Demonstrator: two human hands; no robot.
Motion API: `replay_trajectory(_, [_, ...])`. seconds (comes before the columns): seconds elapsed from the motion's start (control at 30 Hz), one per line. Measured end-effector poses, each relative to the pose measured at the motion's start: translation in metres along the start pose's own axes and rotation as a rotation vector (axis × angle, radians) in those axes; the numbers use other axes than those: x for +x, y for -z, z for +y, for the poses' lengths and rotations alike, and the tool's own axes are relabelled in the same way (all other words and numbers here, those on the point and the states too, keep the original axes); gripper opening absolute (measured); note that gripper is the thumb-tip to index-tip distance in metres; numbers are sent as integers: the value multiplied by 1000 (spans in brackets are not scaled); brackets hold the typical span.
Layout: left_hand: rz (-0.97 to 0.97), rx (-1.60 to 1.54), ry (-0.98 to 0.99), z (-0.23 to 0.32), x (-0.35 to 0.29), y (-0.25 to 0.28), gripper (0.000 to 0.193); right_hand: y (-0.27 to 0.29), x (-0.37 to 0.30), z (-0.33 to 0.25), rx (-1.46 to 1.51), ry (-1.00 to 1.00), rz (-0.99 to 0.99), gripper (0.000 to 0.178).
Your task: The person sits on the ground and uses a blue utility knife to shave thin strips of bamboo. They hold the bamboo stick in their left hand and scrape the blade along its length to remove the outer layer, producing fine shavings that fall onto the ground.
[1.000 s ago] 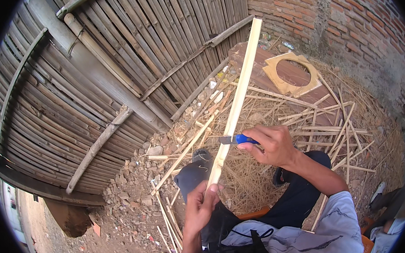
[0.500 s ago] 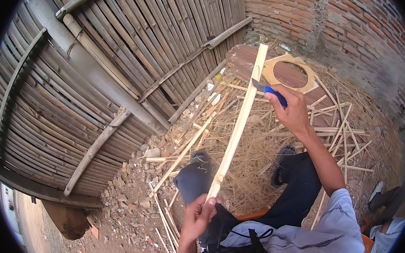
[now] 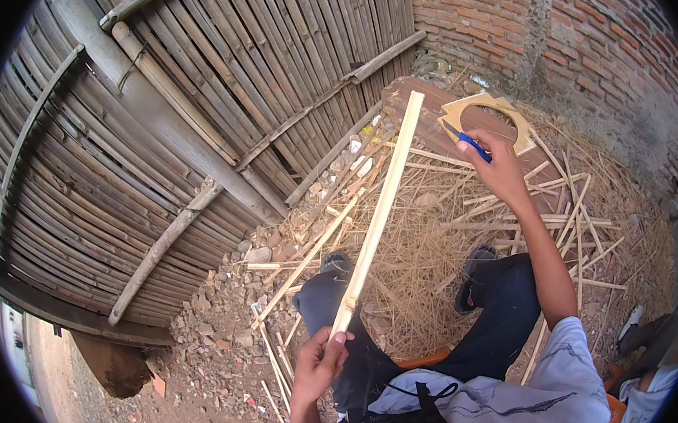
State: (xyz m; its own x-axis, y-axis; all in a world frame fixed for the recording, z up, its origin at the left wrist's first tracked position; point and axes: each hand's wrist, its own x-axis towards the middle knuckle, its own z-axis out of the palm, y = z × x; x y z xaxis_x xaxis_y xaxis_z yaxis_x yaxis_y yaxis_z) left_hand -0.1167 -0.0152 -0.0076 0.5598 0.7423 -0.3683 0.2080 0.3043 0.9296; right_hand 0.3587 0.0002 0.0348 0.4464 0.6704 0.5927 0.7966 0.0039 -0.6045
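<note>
Your left hand (image 3: 318,366) is clenched on the near end of a long pale strip (image 3: 386,208), thumb laid along its upper face. The strip slants up and away to the right, passing over the inner side of your left knee; whether it touches the leg cannot be told. Its far end appears in front of a brown board (image 3: 418,104) and is held by nothing.

Your right hand (image 3: 497,169) has its fingers closed around the handle of a blue knife (image 3: 476,148) — the blade points up and to the left, clear of the strip and to its right. Just beyond the knife, a tan panel with a round hole (image 3: 522,132) lies on the board.

Loose strips (image 3: 583,218) lie crossed at the right, near your right forearm. Thin shavings (image 3: 408,293) cover the ground between your feet. A bamboo wall (image 3: 305,64) stands at the left and a brick wall (image 3: 482,13) beyond — they meet behind the board.
</note>
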Motion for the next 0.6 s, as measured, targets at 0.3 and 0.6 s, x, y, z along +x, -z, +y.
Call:
replay_trajectory(0.3, [-78, 72, -22, -2, 16, -15, 26, -8, -15, -41, 682, -385, -333, 39])
replay_trajectory(0.6, [-95, 375, -93, 14, 30, -20, 25, -7, -20, -46, 815, -525, -211, 27])
